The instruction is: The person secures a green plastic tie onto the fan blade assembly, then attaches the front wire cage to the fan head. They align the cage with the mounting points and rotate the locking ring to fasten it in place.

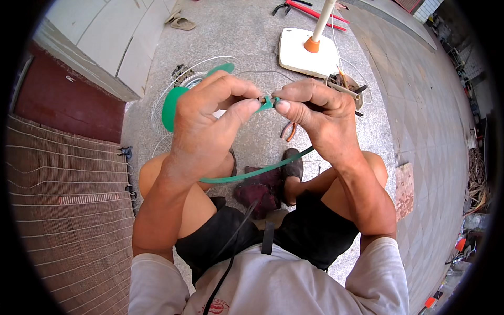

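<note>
A thin green plastic band [262, 171] loops down in front of my knees, and its two ends come together between my hands. My left hand [205, 121] is closed in a pinch on one end, where a small green tab and a bit of dark metal show at the fingertips. Opposite it, my right hand [328, 113] pinches the other end between thumb and forefinger. The ends sit very close; whether they touch I cannot tell. Behind my left hand are green fan blades [169, 109] and a round white wire fan guard [157, 126], partly hidden.
A white fan base [299, 55] with a pole stands ahead. Red-handled cutters [328, 21] lie beyond it. To its right sits a round container [357, 86] of tools. Orange-handled pliers [290, 132] and a maroon cloth [257, 194] lie on the floor. A slatted blind [68, 199] hangs left.
</note>
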The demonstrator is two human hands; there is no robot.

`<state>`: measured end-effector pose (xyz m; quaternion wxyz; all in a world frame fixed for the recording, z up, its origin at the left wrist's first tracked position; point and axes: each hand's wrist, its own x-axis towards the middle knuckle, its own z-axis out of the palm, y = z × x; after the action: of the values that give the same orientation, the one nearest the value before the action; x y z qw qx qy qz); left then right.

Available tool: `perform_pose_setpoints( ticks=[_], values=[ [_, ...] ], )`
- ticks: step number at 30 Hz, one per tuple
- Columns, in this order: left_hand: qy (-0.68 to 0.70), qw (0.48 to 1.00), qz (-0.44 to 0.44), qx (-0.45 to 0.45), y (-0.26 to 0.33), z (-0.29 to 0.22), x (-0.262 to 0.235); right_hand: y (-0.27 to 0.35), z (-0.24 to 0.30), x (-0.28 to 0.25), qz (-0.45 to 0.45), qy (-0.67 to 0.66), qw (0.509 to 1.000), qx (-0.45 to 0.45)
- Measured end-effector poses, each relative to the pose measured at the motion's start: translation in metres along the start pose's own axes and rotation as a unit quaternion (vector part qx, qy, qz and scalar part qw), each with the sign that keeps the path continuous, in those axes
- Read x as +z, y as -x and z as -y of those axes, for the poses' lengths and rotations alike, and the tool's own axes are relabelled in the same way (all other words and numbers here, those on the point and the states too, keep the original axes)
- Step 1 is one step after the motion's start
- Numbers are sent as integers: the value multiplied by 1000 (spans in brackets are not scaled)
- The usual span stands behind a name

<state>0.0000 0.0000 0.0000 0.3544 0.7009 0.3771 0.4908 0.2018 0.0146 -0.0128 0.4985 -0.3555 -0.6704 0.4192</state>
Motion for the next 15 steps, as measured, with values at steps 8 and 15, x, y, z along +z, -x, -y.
perform_pose_setpoints(
  ticks=[8, 15],
  values=[
    [5, 999, -4, -41, 2, 2, -5, -1, -4, 6, -4, 10, 999, -39],
    [56, 989, 3, -135, 0, -2, -7, 1, -3, 7, 8, -19, 1000, 5]
  ],
)
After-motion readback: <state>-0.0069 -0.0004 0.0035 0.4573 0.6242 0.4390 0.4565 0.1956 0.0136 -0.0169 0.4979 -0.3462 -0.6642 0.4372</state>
